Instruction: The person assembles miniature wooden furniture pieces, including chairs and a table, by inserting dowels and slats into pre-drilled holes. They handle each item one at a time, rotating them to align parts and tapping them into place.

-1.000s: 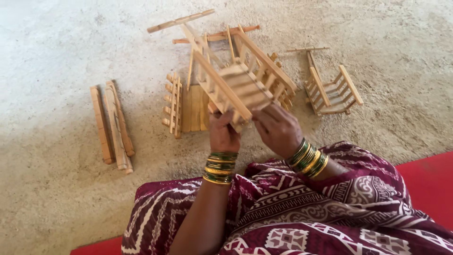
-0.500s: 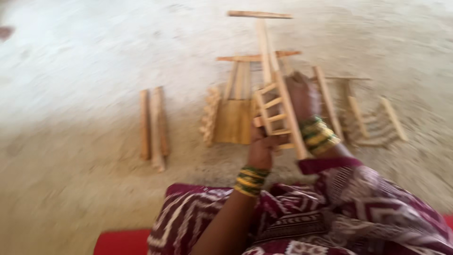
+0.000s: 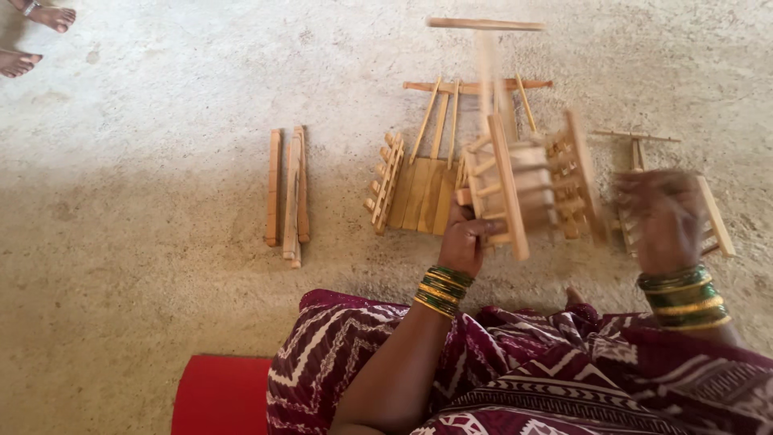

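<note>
My left hand (image 3: 465, 242) grips the near end of a small wooden frame (image 3: 523, 181) of slats and rungs, held above the floor and blurred by motion. A long stick with a crossbar (image 3: 485, 24) rises from its far end. My right hand (image 3: 660, 217) is off the frame, blurred, hovering over another small wooden slatted piece (image 3: 715, 217) on the floor at the right; I cannot tell whether its fingers hold anything. Green and gold bangles circle both wrists.
A flat wooden panel with a rung side (image 3: 411, 189) lies on the concrete floor beyond my left hand. Loose wooden sticks (image 3: 288, 193) lie at the left. Another person's bare feet (image 3: 36, 36) show top left. A red mat (image 3: 221, 395) lies under my patterned lap.
My right hand has let go of the wooden frame and swung right toward the piece on the floor. The left hand alone keeps the frame, which has turned more upright.
</note>
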The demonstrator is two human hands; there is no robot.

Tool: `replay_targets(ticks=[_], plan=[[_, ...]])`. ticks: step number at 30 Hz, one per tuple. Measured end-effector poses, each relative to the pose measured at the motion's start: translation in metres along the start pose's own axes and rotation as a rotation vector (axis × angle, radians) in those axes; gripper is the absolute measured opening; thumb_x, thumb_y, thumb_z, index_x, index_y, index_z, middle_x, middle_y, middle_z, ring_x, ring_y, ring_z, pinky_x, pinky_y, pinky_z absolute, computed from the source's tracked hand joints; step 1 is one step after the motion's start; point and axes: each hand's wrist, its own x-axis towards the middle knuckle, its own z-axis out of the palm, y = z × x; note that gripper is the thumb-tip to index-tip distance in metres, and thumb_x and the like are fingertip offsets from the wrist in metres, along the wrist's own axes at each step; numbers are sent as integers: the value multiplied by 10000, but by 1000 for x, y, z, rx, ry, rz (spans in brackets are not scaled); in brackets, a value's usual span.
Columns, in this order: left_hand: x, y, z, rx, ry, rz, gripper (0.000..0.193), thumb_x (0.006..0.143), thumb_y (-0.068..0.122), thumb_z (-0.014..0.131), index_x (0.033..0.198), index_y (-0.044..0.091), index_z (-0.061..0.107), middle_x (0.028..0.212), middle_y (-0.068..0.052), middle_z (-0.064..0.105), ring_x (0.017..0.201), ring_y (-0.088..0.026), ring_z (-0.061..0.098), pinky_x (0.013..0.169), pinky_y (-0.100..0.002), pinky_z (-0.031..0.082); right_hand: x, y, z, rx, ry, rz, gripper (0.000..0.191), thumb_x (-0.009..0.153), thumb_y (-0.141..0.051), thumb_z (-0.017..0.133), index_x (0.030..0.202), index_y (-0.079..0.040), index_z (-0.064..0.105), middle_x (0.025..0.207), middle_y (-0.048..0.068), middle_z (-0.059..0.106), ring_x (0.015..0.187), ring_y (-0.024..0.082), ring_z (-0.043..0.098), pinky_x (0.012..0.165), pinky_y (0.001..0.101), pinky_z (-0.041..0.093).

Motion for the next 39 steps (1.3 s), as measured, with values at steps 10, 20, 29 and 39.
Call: replay_targets(ticks=[10, 20, 29, 39], plan=[[21, 35, 13, -406, -205, -830, 780, 859, -79, 623, 1490, 178, 242, 1183, -196, 612, 846, -219, 667, 567, -286, 566, 3, 112, -53, 68, -123, 407, 429, 963, -426, 581, 1246, -105, 619, 1034, 39, 712, 807, 158, 736, 620, 322, 658], [19, 63, 22, 844, -22, 221, 298, 1188, 341, 432, 1317, 143, 613, 1268, -183, 629, 1249, -337, 606, 865, -314, 616, 15, 177, -66, 223, 138, 580, 300, 1063, -363, 649, 1158, -88, 576, 906, -2, 672, 655, 124, 660, 522, 266, 582], [24, 75, 28, 667, -209, -399, 450, 1012, 150, 573, 1395, -75, 507, 1175, -235, 684, 762, -246, 707, 634, -319, 612, 12, 154, -25, -11, 133, 265, 134, 1052, -125, 553, 1155, -46, 517, 912, 76, 627, 662, 135, 604, 525, 270, 543], [24, 112, 35, 1106, -253, 38, 586, 932, 220, 671, 1449, 60, 445, 1508, -314, 429, 990, -370, 691, 700, -413, 617, 11, 154, -18, 88, -13, 219, 182, 1087, -94, 490, 1254, -38, 534, 984, 78, 629, 738, 165, 642, 589, 294, 586]])
